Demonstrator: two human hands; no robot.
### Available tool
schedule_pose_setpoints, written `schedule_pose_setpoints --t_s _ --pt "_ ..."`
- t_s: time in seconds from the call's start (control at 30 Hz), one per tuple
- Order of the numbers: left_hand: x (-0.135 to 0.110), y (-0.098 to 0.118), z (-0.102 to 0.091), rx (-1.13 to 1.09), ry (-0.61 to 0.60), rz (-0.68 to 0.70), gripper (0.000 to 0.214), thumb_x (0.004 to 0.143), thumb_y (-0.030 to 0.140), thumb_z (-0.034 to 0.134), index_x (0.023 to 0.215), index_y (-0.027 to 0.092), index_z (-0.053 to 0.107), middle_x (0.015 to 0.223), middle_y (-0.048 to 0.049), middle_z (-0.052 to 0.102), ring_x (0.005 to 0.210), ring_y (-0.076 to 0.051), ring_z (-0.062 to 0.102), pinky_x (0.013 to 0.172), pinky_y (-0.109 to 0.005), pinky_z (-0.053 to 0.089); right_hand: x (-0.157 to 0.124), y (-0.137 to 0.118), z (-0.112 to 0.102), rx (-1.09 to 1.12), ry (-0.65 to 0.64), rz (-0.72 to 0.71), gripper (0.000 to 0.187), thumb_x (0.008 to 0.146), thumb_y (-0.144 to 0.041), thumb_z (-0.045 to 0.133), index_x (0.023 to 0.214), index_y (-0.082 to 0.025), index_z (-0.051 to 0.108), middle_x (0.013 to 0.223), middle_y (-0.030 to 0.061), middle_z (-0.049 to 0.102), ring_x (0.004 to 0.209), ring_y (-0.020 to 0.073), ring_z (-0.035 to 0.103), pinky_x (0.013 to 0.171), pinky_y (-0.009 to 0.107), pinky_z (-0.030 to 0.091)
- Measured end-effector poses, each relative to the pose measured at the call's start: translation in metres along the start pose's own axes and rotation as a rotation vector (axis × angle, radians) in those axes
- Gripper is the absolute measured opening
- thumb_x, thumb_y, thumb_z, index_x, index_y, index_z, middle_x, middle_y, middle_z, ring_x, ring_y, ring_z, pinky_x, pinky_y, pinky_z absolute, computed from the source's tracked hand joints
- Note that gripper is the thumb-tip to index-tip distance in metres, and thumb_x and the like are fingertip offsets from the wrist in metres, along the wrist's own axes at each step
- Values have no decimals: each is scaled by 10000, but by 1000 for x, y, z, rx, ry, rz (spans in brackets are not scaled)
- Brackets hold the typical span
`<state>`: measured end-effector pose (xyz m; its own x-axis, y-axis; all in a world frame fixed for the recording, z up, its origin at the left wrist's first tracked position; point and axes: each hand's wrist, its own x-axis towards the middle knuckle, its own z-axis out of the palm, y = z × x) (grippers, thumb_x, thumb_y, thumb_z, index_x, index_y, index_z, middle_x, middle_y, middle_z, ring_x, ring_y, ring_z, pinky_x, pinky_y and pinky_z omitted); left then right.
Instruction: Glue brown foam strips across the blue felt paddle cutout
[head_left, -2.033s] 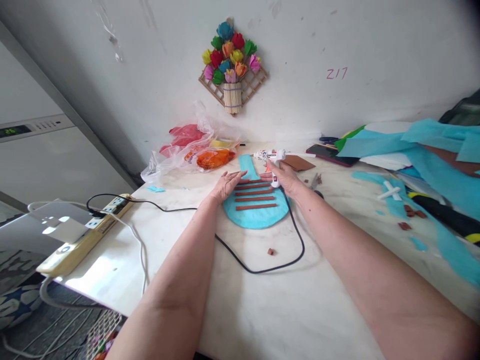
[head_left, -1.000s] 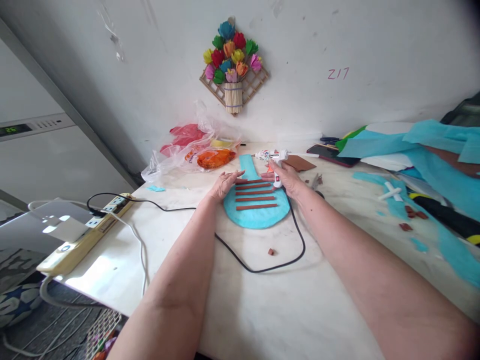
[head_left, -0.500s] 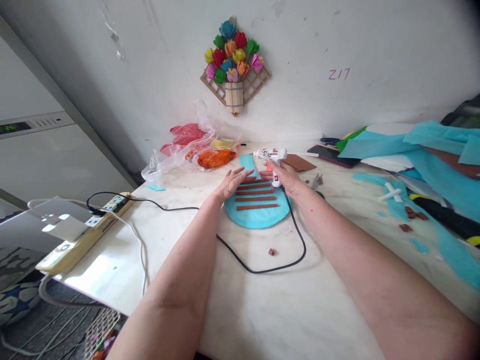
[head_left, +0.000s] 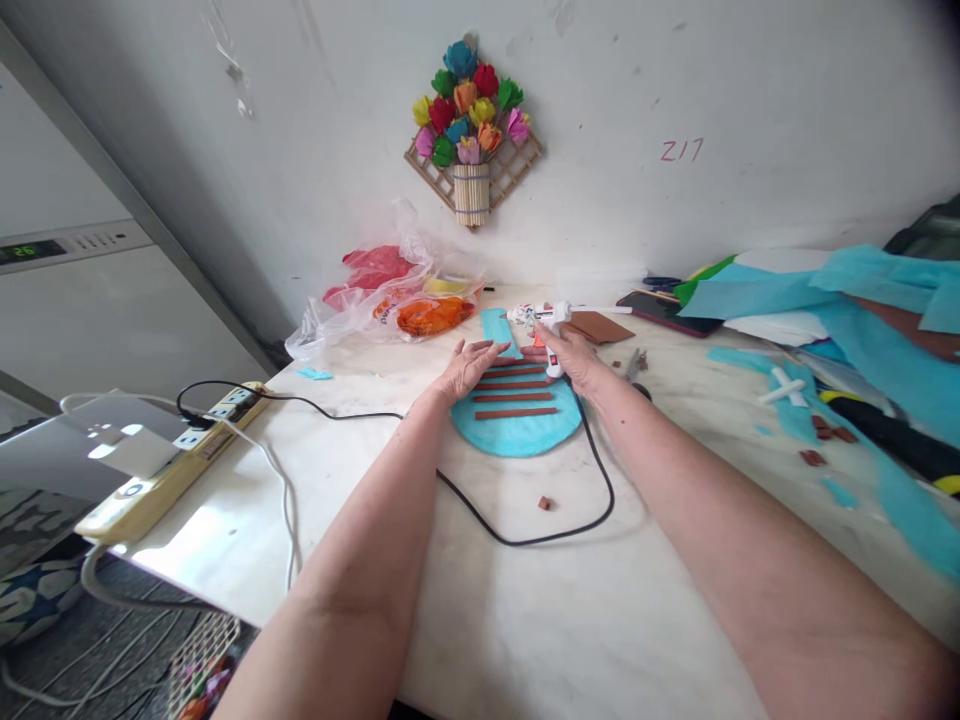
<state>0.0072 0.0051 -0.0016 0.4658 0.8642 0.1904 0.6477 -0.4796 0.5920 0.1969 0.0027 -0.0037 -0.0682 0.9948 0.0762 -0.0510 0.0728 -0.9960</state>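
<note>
A light blue foam shape (head_left: 517,428), round below with a narrow neck, lies on the white table (head_left: 525,610). Several brown strips (head_left: 516,397) lie across it in rows. My left hand (head_left: 469,366) rests flat with fingers stretched out, its tips touching the left end of the top strip. My right hand (head_left: 571,355) is closed round the handle of a white glue gun (head_left: 541,317), whose nozzle points left over the neck of the shape. The gun's black cord (head_left: 525,520) loops in front of the shape.
A power strip (head_left: 176,455) with plugged cables sits at the left edge. Plastic bags (head_left: 390,295) lie at the back. A phone (head_left: 660,310), brown sheet (head_left: 596,326), blue foam sheets (head_left: 847,290) and brown scraps (head_left: 821,430) crowd the right. A small brown bit (head_left: 543,503) lies near the cord.
My left hand has slid a little right, from the left rim of the blue shape onto the end of the top strip. The right hand and the glue gun have stayed put.
</note>
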Motion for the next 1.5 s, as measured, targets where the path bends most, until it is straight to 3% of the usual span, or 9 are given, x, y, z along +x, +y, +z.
schedule_pose_setpoints --t_s 0.2,0.47,0.6,0.7,0.8,1.07,1.5 --pt "-3 -18 -11 -111 198 16 571 874 415 140 1194 152 534 1022 -49 660 1173 -207 424 1060 -436 82 -2 -4 -2 71 15 -9 486 727 -537 545 1063 -186 520 866 103 681 717 208 656 319 182 386" --pt "-4 -23 -11 -33 207 13 557 866 439 175 1091 184 616 919 -41 690 1082 -212 495 1023 -407 191 -1 -1 -3 21 -2 -24 459 739 -521 539 1036 -171 540 795 98 680 704 220 658 295 176 364" --pt "0 -24 -10 45 334 50 417 805 453 395 957 185 677 932 -48 681 980 -204 526 917 -326 330 0 -4 -5 28 36 -25 440 744 -519 537 1010 -169 549 769 89 678 648 204 657 293 179 369" --pt "4 -23 -9 149 401 108 296 719 434 555 798 190 702 851 -40 676 906 -194 523 865 -311 355 1 -8 -11 30 34 -22 402 744 -511 543 957 -170 555 730 78 673 572 184 647 284 173 359" --pt "7 -17 -8 226 320 144 237 690 408 606 715 190 697 795 -29 667 849 -181 515 852 -322 345 0 -11 -16 9 -5 -26 365 741 -482 563 923 -166 559 672 66 666 478 154 619 276 163 335" --pt "7 4 -8 335 158 38 180 662 367 655 734 213 715 737 -35 651 831 -194 494 797 -321 325 -3 -15 -16 3 -36 -32 347 736 -414 596 943 -137 564 589 55 649 370 116 549 269 166 320" --pt "10 0 -5 415 146 96 155 662 365 654 730 241 719 795 -26 642 824 -190 487 801 -333 296 -2 -12 -18 36 -14 -30 331 730 -411 601 916 -139 567 596 59 653 375 127 561 259 169 322"
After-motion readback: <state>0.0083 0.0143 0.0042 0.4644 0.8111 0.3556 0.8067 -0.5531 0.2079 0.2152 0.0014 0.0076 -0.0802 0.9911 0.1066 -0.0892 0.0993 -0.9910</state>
